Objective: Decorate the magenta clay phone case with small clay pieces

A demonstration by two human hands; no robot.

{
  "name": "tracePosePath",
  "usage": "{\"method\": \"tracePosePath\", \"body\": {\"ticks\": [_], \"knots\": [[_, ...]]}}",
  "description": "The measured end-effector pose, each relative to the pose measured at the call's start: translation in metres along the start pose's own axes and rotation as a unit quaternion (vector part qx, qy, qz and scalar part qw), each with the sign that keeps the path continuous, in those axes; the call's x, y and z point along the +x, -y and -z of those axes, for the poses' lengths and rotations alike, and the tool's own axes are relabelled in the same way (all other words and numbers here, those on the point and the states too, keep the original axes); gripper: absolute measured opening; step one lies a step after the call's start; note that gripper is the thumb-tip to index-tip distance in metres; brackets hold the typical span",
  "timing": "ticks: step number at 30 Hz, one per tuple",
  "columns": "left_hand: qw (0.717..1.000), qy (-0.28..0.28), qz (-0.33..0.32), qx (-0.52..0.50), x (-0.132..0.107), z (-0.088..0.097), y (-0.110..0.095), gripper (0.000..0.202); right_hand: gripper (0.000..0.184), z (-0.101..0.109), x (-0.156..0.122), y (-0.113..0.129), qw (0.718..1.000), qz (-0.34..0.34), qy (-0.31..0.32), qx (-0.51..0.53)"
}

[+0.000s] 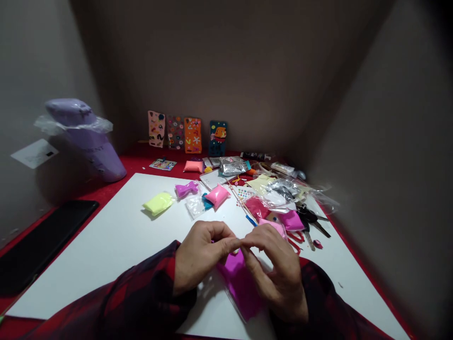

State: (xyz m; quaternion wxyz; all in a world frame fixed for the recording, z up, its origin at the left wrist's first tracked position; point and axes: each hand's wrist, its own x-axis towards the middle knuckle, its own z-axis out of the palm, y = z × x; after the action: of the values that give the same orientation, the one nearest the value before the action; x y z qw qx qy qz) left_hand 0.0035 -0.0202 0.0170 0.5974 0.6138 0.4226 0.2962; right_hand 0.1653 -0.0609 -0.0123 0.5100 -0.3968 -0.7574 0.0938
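Note:
My left hand (205, 255) and my right hand (276, 269) meet at the fingertips over the white board (141, 278). Both are closed in a pinch, thumbs against fingers; whatever lies between the fingertips is too small or hidden to make out. Under them is a flat magenta piece (244, 288) with a clear edge, resembling a clay-covered phone case, partly covered by my right hand. Just beyond my right hand lie a light pink clay packet (274, 227) and red-handled scissors (295, 238).
Decorated phone cases (193, 135) stand against the back wall. Clay packets, yellow (158, 203) and pink (217, 196), lie mid-board. Keys (309, 222) and crumpled clear bags (283, 191) pile up at right. A purple wrapped bundle (92, 146) stands left, near a black phone (46, 241).

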Motion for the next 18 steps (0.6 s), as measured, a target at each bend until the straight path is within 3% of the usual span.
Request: {"method": "tracePosePath", "body": {"ticks": [4,9,13,18], "knots": [[1.0,-0.012,-0.011,0.0,0.002,0.003,-0.001,0.034,0.02,0.001,-0.002,0.0,1.0,-0.014,-0.005,-0.004],[0.998,-0.059,-0.016,0.027,0.005,0.009,0.0,0.01,0.018,0.001,-0.007,0.002,0.996,-0.048,0.053,-0.05],[0.986,-0.05,-0.034,0.153,0.008,0.011,0.002,0.015,0.015,0.0,-0.01,0.004,0.99,-0.07,0.08,-0.091],[0.947,-0.023,-0.092,0.305,0.013,0.012,0.009,0.015,0.009,-0.001,-0.009,0.005,0.982,-0.095,0.1,-0.132]]}}
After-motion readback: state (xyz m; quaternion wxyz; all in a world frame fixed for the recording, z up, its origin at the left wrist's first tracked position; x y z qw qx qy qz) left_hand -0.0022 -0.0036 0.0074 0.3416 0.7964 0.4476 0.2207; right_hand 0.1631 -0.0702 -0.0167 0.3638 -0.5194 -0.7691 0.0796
